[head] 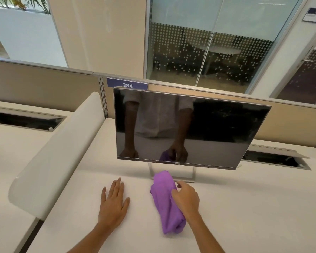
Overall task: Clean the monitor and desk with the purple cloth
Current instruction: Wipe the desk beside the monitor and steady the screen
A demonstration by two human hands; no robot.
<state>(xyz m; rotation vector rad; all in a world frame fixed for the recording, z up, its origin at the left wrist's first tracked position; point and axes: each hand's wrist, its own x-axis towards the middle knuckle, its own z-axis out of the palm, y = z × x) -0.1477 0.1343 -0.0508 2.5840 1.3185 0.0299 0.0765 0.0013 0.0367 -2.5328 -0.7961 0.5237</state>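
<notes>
A crumpled purple cloth point(165, 201) lies on the white desk point(244, 207) just in front of the monitor's stand. My right hand point(185, 199) grips the cloth's right side with curled fingers. Flat on the desk, to the left of the cloth, my left hand point(113, 202) rests with straight fingers and holds nothing. The dark monitor point(190, 128) stands behind both hands, switched off, and its screen reflects my arms and the cloth.
A curved white divider point(62, 156) rises at the desk's left edge. Open cable trays sit at the back left point(26, 119) and back right point(274, 159). A beige partition with a "384" label point(127, 85) runs behind the monitor.
</notes>
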